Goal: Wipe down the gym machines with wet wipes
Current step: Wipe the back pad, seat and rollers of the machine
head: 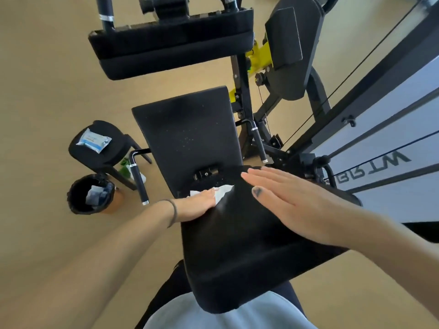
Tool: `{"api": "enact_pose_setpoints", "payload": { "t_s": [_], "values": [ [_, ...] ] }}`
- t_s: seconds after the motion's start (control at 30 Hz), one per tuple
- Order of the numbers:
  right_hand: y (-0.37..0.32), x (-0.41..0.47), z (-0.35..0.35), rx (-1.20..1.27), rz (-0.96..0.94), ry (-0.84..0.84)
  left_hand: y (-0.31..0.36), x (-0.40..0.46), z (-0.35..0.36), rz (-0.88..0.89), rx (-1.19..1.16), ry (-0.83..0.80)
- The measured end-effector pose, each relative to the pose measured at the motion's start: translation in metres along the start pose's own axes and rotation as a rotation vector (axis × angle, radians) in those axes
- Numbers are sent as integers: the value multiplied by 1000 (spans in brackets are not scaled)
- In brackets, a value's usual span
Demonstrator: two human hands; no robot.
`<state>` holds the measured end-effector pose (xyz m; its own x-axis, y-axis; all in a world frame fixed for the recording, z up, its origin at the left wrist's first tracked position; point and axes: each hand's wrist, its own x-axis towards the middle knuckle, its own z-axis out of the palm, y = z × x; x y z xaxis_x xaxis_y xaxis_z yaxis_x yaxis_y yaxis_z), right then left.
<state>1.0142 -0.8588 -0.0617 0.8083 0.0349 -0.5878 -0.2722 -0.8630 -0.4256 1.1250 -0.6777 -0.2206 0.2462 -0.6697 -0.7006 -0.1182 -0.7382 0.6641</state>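
Here, the left hand [202, 203] presses one wipe [222, 191] flat at the pad's [237, 245] left edge; the right hand [285, 198] hovers, fingers spread, empty.

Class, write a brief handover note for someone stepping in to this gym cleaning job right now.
Left hand: flat, pressing a white wet wipe on the near black pad.
Right hand: open, empty, over that pad.
Wipes pack lies on the small stool; lined bin on the floor holds used wipes.
Done: cannot tell beyond a wet sheen near the wipe.
Left: seat, upper pad, handles.
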Motion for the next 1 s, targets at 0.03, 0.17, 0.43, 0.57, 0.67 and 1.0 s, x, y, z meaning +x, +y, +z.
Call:
{"api": "enact_pose_setpoints", "payload": {
  "t_s": [0.03,0.17,0.43,0.57,0.67,1.0],
  "values": [
    [1,13,-3,-2,-56,-105,9,2,3,15,-24,-30],
    [9,67,8,-153,-268,-404,17,0,1,86,-154,4],
    [28,122,28,-55,-446,-531,-2,4,11,0,-435,217],
    [42,120,15,-59,-381,-699,-8,-6,8,-14,-501,326],
    [38,118,14,-147,-465,-683,-17,-18,7,-66,-737,478],
    [-7,199,83,41,-391,-723,-59,10,40,-512,-1122,835]
  ]
}}
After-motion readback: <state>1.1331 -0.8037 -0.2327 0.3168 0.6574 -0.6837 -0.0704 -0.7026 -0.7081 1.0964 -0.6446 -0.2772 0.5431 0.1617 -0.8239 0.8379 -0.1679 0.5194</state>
